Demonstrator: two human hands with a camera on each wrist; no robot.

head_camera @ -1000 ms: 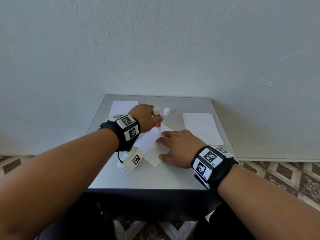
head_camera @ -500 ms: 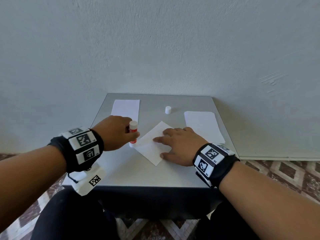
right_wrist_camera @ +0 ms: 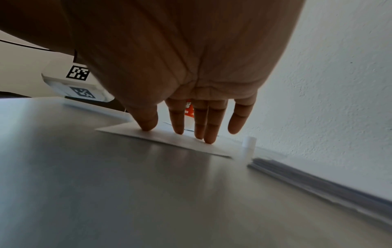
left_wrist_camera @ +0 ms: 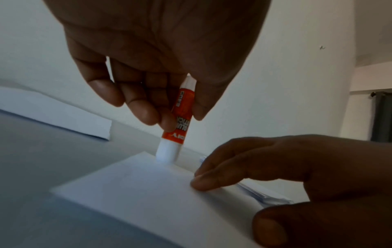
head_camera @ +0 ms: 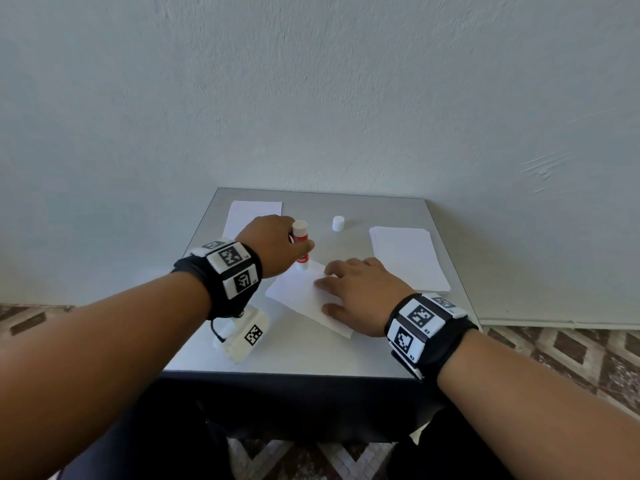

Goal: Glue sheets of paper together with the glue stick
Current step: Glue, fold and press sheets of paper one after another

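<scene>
Orange glue stick [left_wrist_camera: 179, 117] stands near-upright, tip down on sheet [head_camera: 304, 296], gripped by left hand [head_camera: 273, 244]; right hand [head_camera: 360, 289] flat.

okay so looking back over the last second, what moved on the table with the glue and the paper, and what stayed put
The left hand, gripping the glue stick throughout, swept it from the far corner of the angled sheet toward the near-left edge, then back to the far corner, tip down on the paper. The right hand stayed flat, pressing the sheet. The cap, paper stack and far-left sheet did not move.
</scene>
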